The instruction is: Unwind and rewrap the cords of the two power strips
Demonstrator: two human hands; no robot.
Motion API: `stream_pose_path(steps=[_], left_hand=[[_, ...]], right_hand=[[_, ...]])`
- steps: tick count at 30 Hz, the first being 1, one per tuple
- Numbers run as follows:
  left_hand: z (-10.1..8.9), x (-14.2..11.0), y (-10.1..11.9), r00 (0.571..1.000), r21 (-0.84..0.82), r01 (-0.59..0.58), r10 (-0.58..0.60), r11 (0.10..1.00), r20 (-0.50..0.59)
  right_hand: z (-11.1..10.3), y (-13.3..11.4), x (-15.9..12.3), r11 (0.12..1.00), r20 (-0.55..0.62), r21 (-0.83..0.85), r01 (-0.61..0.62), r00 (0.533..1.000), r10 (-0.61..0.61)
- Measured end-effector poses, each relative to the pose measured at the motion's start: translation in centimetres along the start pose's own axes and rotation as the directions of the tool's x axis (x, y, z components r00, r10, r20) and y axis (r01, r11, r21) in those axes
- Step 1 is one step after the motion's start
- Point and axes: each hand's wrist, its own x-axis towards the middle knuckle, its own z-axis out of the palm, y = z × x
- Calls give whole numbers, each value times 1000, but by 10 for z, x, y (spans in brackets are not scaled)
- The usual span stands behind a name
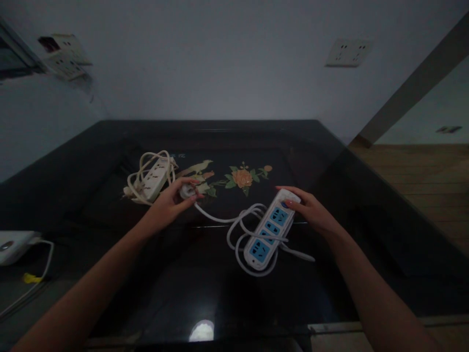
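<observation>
My left hand [179,196] is closed around a white plug [187,191] at the end of a white cord [216,219]. From the plug the cord runs right to a white power strip [258,254] with blue socket faces, looping loosely around its lower half. My right hand [306,205] grips the strip's upper end, thumb on top near a dark switch. The strip lies tilted, its far end toward the right. Just beyond my left hand sits a second, cream power strip [156,178] with its own cord wrapped over it.
All this is on a glossy black table [176,293] with a painted flower [242,178]. At the left edge is a white device [16,244] with a cable and a yellow tag [31,278]. Wall sockets [348,53] are on the wall behind; wooden floor [421,176] shows at right.
</observation>
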Motion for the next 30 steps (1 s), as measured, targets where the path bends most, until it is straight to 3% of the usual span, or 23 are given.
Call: stream_pose_path(steps=[3,7,9,11,13,14,16,17,20,24,25,26,30], left_hand=[[9,-3,-10,995,228,-43,20,973,102],[22,-10,-20,973,303,-100,30,948,229],[29,-18,-18,979,357,-158,98,921,181],[36,-30,-12,963,430,-253,266,867,30],[45,-42,-3,869,471,-443,494,763,16],[51,-48,1,795,436,-586,590,683,144],[65,-54,9,629,257,-769,621,585,468],[71,-55,11,596,197,-775,590,601,545],[87,-50,11,615,136,-715,526,685,587],[90,-44,5,533,103,-790,593,605,604],[90,-44,5,537,94,-795,622,599,570],[90,-43,5,567,89,-780,640,619,519],[94,-38,11,742,65,-633,581,771,334]], right_hand=[[1,1,0,1000,3,9,-7,1000,7],[2,0,1,1000,0,-16,17,1000,-17],[2,0,1,999,2,-20,33,999,-33],[1,0,1,999,4,-24,43,999,-43],[1,-1,1,998,14,-31,49,999,-48],[2,0,2,998,19,-34,50,999,-49],[3,0,2,998,19,-41,49,999,-48],[3,0,3,998,10,-44,50,999,-50],[4,0,3,996,-23,-59,68,997,-70],[2,-5,1,994,-41,-65,85,995,-88],[2,-7,1,995,-37,-65,82,996,-84],[2,-10,0,994,-26,-65,82,996,-84],[16,-18,0,990,121,-83,110,988,-100]])
